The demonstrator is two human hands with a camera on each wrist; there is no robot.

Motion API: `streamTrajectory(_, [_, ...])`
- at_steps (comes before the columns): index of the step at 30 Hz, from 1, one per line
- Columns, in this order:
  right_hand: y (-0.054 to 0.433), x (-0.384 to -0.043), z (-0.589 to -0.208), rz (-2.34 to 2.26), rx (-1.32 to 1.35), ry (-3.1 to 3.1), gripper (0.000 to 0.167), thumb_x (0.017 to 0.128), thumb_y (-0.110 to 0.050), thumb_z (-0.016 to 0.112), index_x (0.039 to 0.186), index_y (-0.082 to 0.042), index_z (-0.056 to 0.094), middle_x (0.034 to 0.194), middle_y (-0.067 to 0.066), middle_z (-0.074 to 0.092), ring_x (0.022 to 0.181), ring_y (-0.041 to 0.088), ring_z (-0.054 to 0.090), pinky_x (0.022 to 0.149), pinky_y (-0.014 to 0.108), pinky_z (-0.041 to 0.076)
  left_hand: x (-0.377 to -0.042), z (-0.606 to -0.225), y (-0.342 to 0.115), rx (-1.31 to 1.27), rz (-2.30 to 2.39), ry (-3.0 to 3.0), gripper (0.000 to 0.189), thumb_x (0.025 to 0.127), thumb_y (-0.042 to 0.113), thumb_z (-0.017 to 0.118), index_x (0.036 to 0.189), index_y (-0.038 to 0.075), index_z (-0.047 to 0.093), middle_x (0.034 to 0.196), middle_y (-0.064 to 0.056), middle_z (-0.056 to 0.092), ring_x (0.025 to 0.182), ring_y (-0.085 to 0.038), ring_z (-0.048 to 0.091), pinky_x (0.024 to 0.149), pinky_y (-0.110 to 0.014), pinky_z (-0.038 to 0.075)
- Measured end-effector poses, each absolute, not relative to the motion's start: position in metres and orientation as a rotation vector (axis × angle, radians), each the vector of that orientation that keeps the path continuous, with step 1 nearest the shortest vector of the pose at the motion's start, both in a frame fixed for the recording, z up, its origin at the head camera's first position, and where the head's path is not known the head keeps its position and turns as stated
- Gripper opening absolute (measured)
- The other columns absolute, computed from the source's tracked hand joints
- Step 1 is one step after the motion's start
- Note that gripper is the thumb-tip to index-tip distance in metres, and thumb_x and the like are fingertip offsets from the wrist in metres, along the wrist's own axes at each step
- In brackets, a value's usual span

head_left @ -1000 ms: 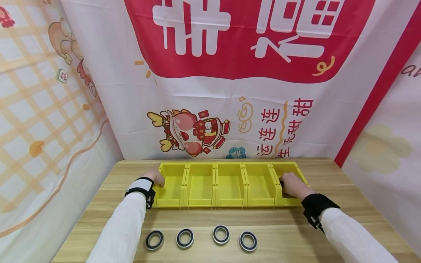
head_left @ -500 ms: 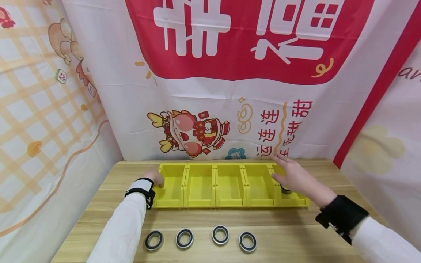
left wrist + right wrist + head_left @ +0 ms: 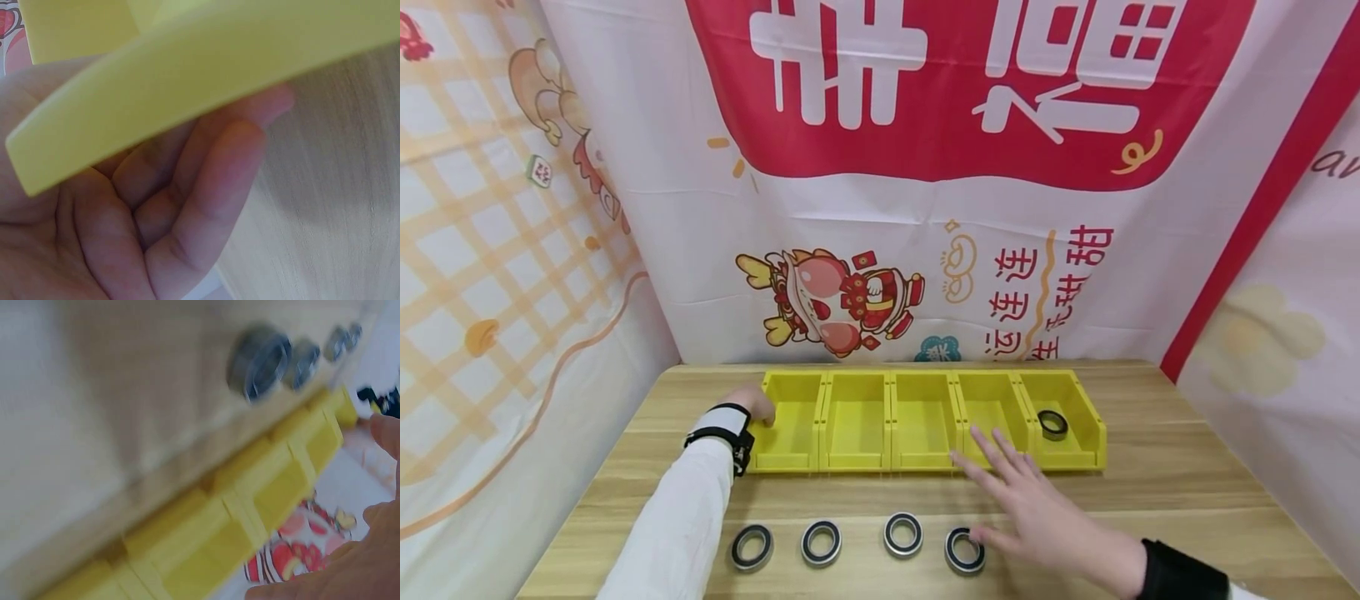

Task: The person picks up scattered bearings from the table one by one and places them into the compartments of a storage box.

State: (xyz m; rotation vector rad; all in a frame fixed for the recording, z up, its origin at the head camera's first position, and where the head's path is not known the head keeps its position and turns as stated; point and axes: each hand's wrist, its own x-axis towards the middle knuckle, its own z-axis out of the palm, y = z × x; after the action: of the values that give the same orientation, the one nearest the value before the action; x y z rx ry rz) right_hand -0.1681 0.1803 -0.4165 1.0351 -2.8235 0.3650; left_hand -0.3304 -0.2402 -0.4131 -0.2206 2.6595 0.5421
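A row of yellow bins (image 3: pixel 891 461) stands along the back of the table. My left hand (image 3: pixel 754 403) grips the outer side wall of the leftmost bin; in the left wrist view, fingers curl beneath that yellow wall (image 3: pixel 156 100). A dark-sealed ball bearing (image 3: pixel 1053 437) lies in the rightmost bin. Several more bearings lie in front of the bins. My right hand (image 3: pixel 1037 512) is spread over the table with nothing held, its thumb overlapping the rightmost of these bearings (image 3: pixel 951 552) in the head view; contact cannot be told. The right wrist view is blurred.
Left of that bearing lie another bearing (image 3: pixel 889 537), a second bearing (image 3: pixel 806 544) and a third bearing (image 3: pixel 737 550). A printed cloth (image 3: pixel 850 200) hangs right behind the bins. More cloth (image 3: pixel 512 292) closes off the left side.
My right hand has let go of a bearing in the rightmost bin, risen out, and moved left and toward me over the table bearings. The left hand has stayed put.
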Motion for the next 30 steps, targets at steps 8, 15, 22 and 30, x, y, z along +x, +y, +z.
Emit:
streamTrajectory(8, [0.18,-0.153,-0.453,0.6,1.251,-3.14,0.069,0.092,-0.055,0.048,0.151,-0.033,0.02,0.159,0.011,0.007,0.14,0.044,0.013,0.099,0.068,0.023,-0.33,-0.413,-0.239,-0.227,0.536,2.665,0.025,0.077,0.007,0.062,0.097,-0.006,0.054,0.09,-0.016,0.051,0.078,-0.026,0.047,0.066,-0.033,0.04])
streamTrajectory(15, [0.181,-0.152,-0.479,0.484,1.473,-2.932,0.059,0.098,-0.046,0.043,0.148,-0.017,0.033,0.15,0.02,0.031,0.132,0.046,0.033,0.094,0.056,0.041,-0.329,-0.412,-0.239,-0.207,0.532,2.669,0.023,0.077,0.007,0.061,0.094,-0.007,0.054,0.089,-0.016,0.051,0.077,-0.026,0.047,0.066,-0.032,0.039])
streamTrajectory(22, [0.174,-0.152,-0.481,0.467,1.415,-2.97,0.057,0.094,-0.03,0.059,0.145,-0.017,0.039,0.145,0.018,0.04,0.128,0.036,0.043,0.094,0.045,0.045,-0.33,-0.414,-0.24,-0.223,0.538,2.665,0.023,0.077,0.007,0.061,0.094,-0.006,0.054,0.089,-0.016,0.051,0.077,-0.026,0.047,0.065,-0.032,0.04])
streamTrajectory(30, [0.161,-0.151,-0.478,0.39,1.382,-2.792,0.051,0.082,-0.015,0.073,0.129,-0.005,0.056,0.128,0.017,0.056,0.116,0.031,0.055,0.087,0.039,0.05,-0.332,-0.416,-0.24,-0.213,0.527,2.666,0.022,0.077,0.008,0.061,0.094,-0.006,0.056,0.088,-0.015,0.052,0.078,-0.026,0.048,0.066,-0.032,0.04])
